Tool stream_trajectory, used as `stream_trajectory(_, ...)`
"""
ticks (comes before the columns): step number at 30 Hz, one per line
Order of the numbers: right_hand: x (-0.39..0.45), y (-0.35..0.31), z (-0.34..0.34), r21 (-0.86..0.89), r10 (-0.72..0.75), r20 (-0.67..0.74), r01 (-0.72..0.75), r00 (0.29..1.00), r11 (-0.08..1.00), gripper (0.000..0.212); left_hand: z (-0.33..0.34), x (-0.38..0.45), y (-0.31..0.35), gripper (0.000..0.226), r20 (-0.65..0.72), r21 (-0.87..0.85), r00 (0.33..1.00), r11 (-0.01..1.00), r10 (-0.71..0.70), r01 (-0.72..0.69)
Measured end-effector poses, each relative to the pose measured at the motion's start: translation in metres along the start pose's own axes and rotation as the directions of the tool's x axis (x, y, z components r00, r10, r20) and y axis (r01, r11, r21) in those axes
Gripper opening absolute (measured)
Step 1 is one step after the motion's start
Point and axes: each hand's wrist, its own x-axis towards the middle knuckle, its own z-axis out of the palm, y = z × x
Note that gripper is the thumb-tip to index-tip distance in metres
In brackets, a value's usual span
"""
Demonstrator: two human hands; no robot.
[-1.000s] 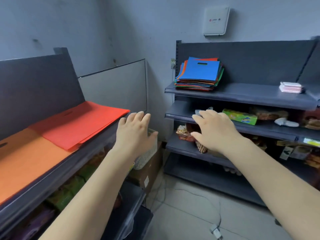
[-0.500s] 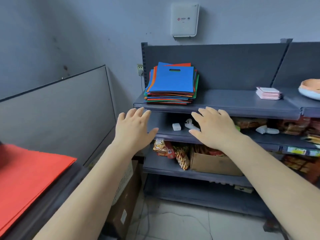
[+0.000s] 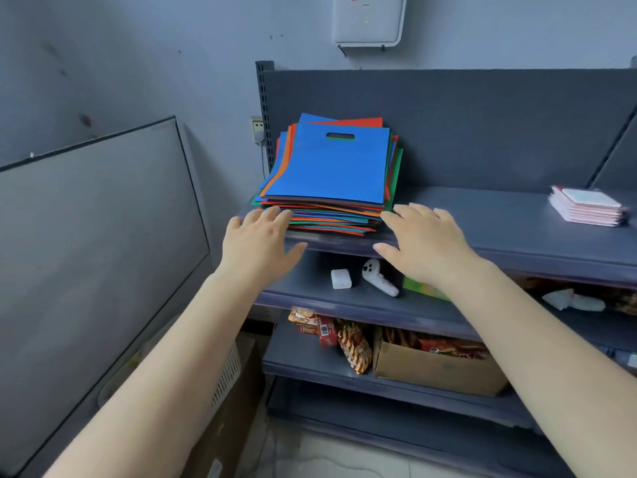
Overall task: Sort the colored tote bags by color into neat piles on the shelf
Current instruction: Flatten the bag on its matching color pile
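Observation:
A mixed stack of tote bags [image 3: 331, 215] in blue, orange, red and green lies at the left end of the grey top shelf [image 3: 482, 215]. A blue bag [image 3: 331, 167] with a cut-out handle lies on top. My left hand [image 3: 258, 243] reaches with straight fingers to the stack's lower left corner, fingertips at its edge. My right hand [image 3: 427, 246] is spread flat at the stack's lower right corner, over the shelf's front edge. Neither hand holds anything.
A pile of pink packets [image 3: 586, 205] sits at the right of the top shelf. Below are a white charger [image 3: 341, 279], a white controller [image 3: 379, 277], snack packs [image 3: 351, 346] and a cardboard box [image 3: 434, 367]. A grey panel [image 3: 96, 257] stands at left.
The view has turned right and closed in on the shelf; the red and orange piles left the frame. Both hands rose from the lower shelf level up to the stack's front corners.

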Motion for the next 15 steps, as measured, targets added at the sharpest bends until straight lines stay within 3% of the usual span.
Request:
stream_trajectory(7, 0.071, 0.029, 0.024, 0.075, -0.023, 0.001, 0.023, 1.0, 0.997, 0.056, 0.03, 0.066, 0.004, 0.052, 0.022, -0.054, 0.999, 0.998, -0.026, 0.027)
stream_trajectory(15, 0.139, 0.048, 0.054, 0.298, 0.08, 0.07, -0.098, 0.994, 0.95, 0.056, 0.074, 0.142, -0.01, 0.053, 0.082, -0.066, 0.997, 0.998, -0.01, 0.016)
